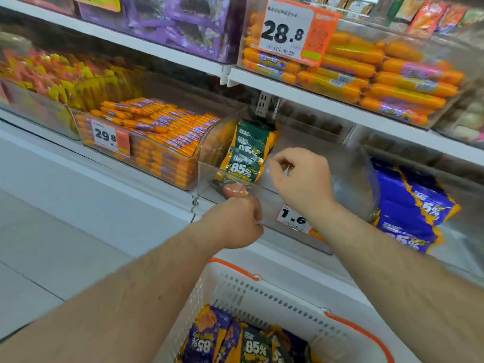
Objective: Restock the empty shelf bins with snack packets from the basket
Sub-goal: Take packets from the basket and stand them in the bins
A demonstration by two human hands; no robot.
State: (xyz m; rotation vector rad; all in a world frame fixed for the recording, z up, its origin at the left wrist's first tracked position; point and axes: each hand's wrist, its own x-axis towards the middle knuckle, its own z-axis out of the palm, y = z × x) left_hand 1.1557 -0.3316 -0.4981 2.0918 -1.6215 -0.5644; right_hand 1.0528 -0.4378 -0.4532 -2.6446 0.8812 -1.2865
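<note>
A clear plastic bin (209, 176) on the lower shelf holds a leaning stack of green "85%" snack packets (247, 155) at its left side. My left hand (235, 222) is curled against the bin's front wall and grips its edge. Just right of the green stack, my right hand (303, 179) hovers over the bin with its fingers loosely curled and nothing visible in them. Below my arms is the white basket (264, 292) with orange handles. It holds purple packets (207, 339) and green packets (255, 348).
The bin to the left is full of orange sausage sticks (162, 127) and carries a 29.8 tag. Blue-purple packets (411, 205) fill the bin to the right. A 1.6 price tag (292, 218) sits on the clear bin's front. The shelf above (314, 100) overhangs the bins.
</note>
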